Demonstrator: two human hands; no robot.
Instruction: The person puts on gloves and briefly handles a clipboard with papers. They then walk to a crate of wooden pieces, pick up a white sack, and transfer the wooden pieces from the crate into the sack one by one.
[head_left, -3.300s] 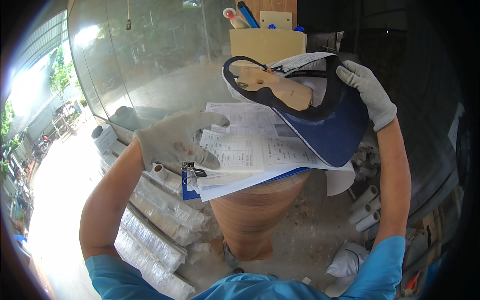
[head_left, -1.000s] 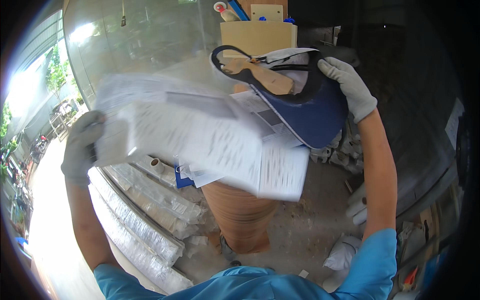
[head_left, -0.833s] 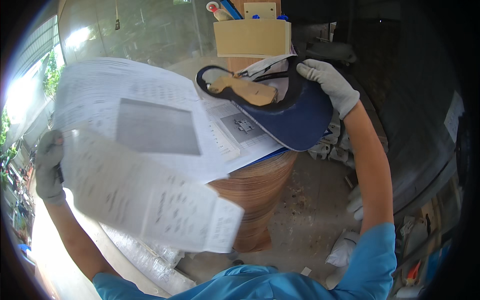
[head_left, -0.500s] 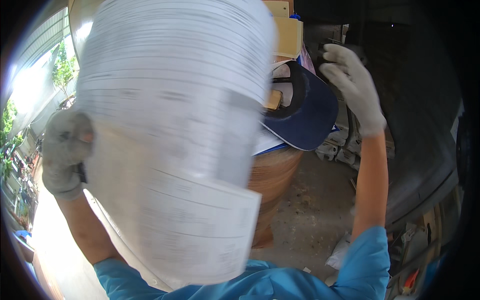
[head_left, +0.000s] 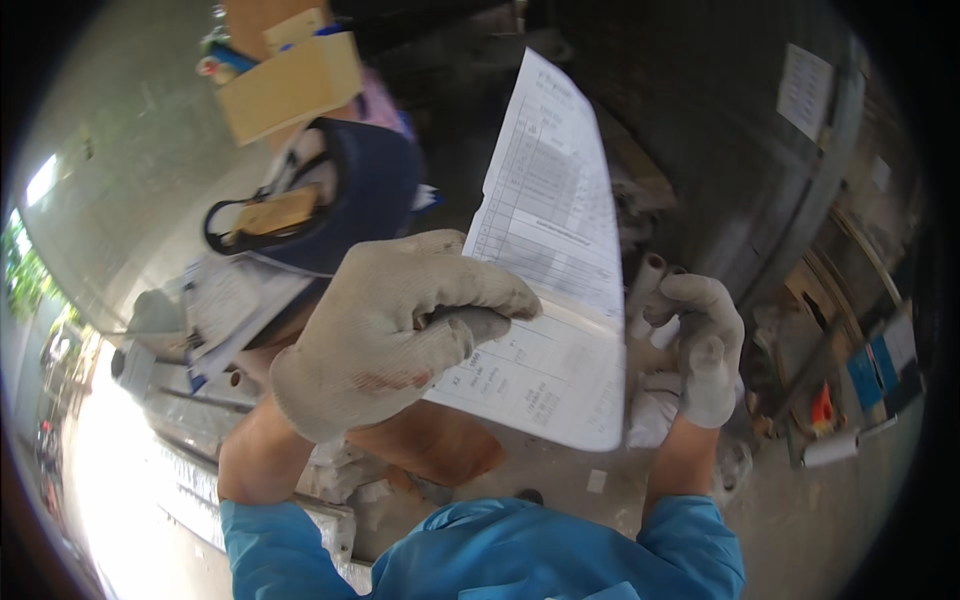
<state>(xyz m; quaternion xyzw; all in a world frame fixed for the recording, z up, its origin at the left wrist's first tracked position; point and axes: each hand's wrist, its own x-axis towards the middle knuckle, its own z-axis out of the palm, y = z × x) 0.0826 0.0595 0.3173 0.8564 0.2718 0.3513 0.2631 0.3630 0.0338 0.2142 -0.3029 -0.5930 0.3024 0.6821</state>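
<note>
Left hand (head_left: 375, 325) pinches the printed papers (head_left: 550, 235); right hand (head_left: 706, 345), loosely curved and part-spread, hangs near their edge.

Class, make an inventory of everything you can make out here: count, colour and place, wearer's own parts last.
printed paper: layers uncountable, white, in the left hand
cap: one, navy and white, left
phone: one, tan-gold, inside the cap
loose papers: several, white, partly behind the cap
box: one, pale yellow, upper left
cylinder: one, brown, lower centre
rolls: at least two, white, beside the right hand
posted sheet: one, white, upper right
hands: two, off-white gloves, centre and right
sleeves: two, blue, bottom
</note>
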